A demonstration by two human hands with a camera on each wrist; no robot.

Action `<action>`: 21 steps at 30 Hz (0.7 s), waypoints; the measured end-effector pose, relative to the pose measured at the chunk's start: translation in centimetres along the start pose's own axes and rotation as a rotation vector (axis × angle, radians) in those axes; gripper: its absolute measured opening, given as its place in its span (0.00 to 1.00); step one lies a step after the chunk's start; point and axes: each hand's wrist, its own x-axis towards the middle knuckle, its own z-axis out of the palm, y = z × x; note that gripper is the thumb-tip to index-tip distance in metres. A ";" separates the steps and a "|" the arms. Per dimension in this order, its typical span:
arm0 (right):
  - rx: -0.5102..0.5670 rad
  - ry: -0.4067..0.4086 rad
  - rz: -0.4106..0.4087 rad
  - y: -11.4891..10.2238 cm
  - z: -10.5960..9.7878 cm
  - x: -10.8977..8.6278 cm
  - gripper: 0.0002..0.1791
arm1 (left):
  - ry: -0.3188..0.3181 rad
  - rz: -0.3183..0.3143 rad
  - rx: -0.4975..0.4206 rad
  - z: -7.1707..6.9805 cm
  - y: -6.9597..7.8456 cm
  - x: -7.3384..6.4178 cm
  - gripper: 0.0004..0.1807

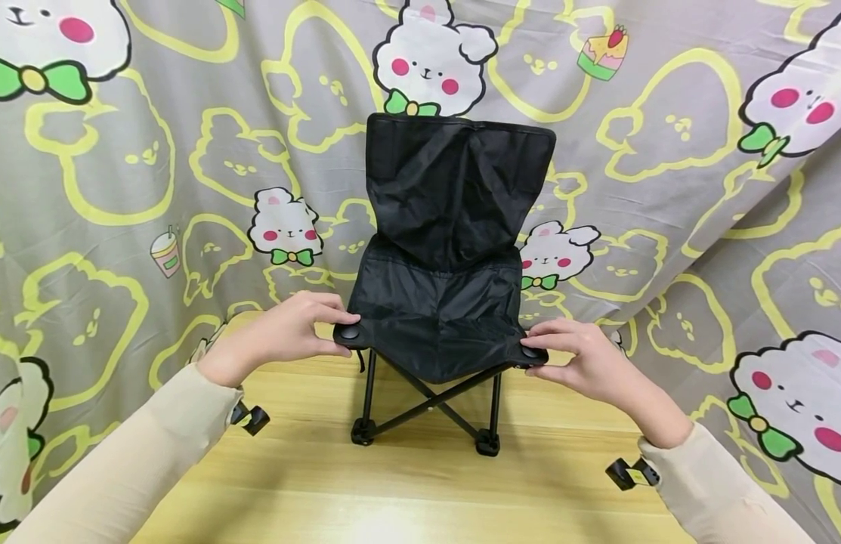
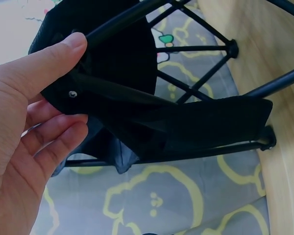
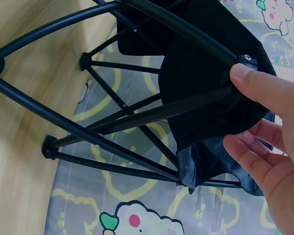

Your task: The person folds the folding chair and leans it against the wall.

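A black folding chair (image 1: pixel 442 306) stands unfolded on the wooden surface, its backrest (image 1: pixel 454 189) upright at the far side. My left hand (image 1: pixel 291 329) pinches the front left corner of the fabric seat between thumb and fingers. At the front right corner, my right hand (image 1: pixel 586 359) has the same kind of pinch, with the thumb underneath. In the left wrist view, the left thumb (image 2: pixel 63 51) lies against the seat's underside near a metal rivet (image 2: pixel 72 94). The right wrist view shows the right thumb (image 3: pixel 255 81) by a leg joint with a screw. Crossed metal tubes (image 1: pixel 431 403) join the legs.
Behind and at both sides hangs a grey curtain (image 1: pixel 216 151) printed with yellow outlines and white cartoon animals. The light wooden surface (image 1: pixel 420 483) extends in front of the chair. Black plastic feet (image 1: pixel 486 443) rest on it. A short black strap (image 1: pixel 361 361) dangles by the left corner.
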 end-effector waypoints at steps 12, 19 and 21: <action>0.057 0.050 -0.026 0.2 0.0 0.7 0.22 | 0.031 0.050 -0.020 -0.2 0.5 0.9 0.26; 0.041 0.053 -0.021 0.1 -0.2 1.0 0.20 | 0.045 0.073 0.005 -0.1 0.5 1.5 0.26; 0.042 0.058 -0.025 0.1 -0.3 1.2 0.18 | 0.052 0.088 0.006 -0.2 0.6 1.6 0.26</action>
